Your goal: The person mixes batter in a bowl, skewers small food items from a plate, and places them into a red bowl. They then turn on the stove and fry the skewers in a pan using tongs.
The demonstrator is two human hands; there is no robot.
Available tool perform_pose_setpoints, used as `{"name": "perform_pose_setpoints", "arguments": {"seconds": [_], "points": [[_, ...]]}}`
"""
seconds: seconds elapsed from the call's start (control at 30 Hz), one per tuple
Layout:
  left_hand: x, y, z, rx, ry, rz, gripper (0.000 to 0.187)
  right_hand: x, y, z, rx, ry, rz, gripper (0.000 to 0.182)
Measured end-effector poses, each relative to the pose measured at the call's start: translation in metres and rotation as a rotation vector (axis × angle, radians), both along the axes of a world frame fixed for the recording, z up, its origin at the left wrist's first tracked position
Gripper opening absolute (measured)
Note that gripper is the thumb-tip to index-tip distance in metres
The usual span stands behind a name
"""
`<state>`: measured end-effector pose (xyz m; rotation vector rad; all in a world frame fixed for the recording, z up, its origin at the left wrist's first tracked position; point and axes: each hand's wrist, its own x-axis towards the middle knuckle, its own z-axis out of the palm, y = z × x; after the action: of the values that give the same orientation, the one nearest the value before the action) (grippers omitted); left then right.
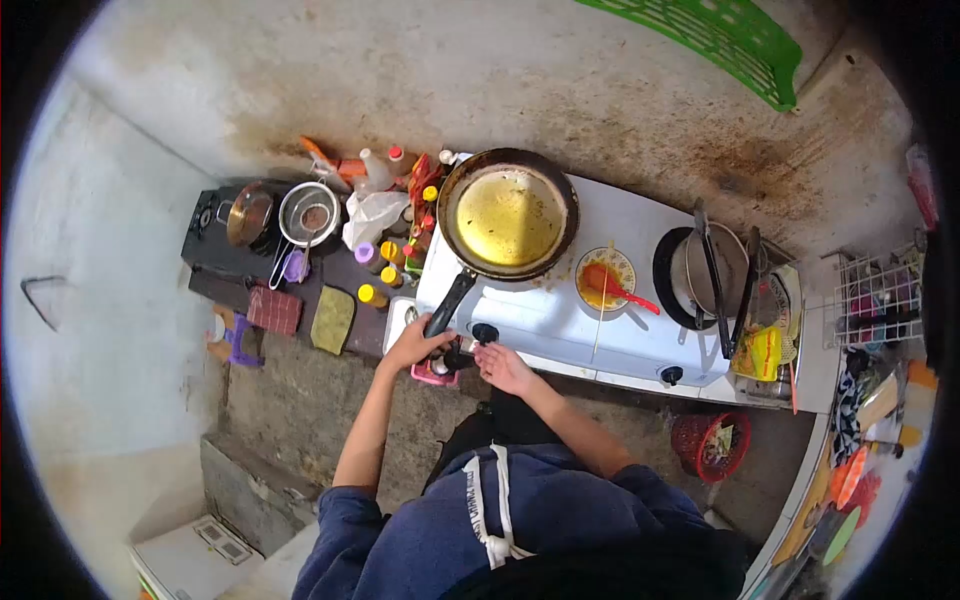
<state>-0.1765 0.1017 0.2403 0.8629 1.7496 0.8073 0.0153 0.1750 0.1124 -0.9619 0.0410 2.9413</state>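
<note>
A dark-rimmed frying pan (512,215) with yellowish oil in it stands on the left side of the white stove (600,345). My left hand (415,343) is closed around the end of its black handle (455,298). Just below the left stove knob (485,333), my right hand (505,369) is held with its fingers loosely apart and nothing in them. To the right of the pan sits a patterned bowl (622,262) with an orange-yellow liquid, a red utensil (630,295) and a thin stick (602,318) in it.
Stacked dark pans (672,285) with tongs-like black handles stand at the stove's right. Bottles and yellow-capped jars (372,296) crowd the left, beside a strainer (308,212). A red basket (712,446) is on the floor; a green rack (735,45) hangs on the wall.
</note>
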Motion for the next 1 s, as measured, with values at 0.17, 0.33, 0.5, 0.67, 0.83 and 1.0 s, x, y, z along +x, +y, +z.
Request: {"name": "perform_pose_setpoints", "arguments": {"seconds": [0.17, 0.33, 0.5, 0.67, 0.83, 1.0], "points": [[0.003, -0.001, -0.021, 0.055, -0.164, 0.145, 0.020, -0.009, -0.010, -0.003, -0.176, 0.145, -0.171, 0.022], [0.016, -0.001, -0.016, 0.124, -0.064, 0.208, 0.019, -0.020, -0.017, 0.001, -0.278, 0.239, -0.318, 0.024], [0.021, -0.007, 0.008, 0.122, -0.085, 0.224, 0.020, -0.035, -0.024, 0.013, -0.351, 0.227, -0.635, 0.023], [0.003, -0.034, 0.043, 0.147, -0.238, 0.246, 0.019, -0.041, -0.031, -0.009, -0.327, 0.281, -0.759, 0.018], [-0.027, -0.054, 0.058, 0.211, -0.177, 0.247, 0.018, -0.038, -0.025, -0.005, -0.459, 0.148, -0.764, 0.018], [-0.054, -0.069, 0.078, 0.238, -0.098, 0.265, 0.020, -0.045, -0.019, 0.000, -0.341, -0.049, -0.714, 0.018]]}}
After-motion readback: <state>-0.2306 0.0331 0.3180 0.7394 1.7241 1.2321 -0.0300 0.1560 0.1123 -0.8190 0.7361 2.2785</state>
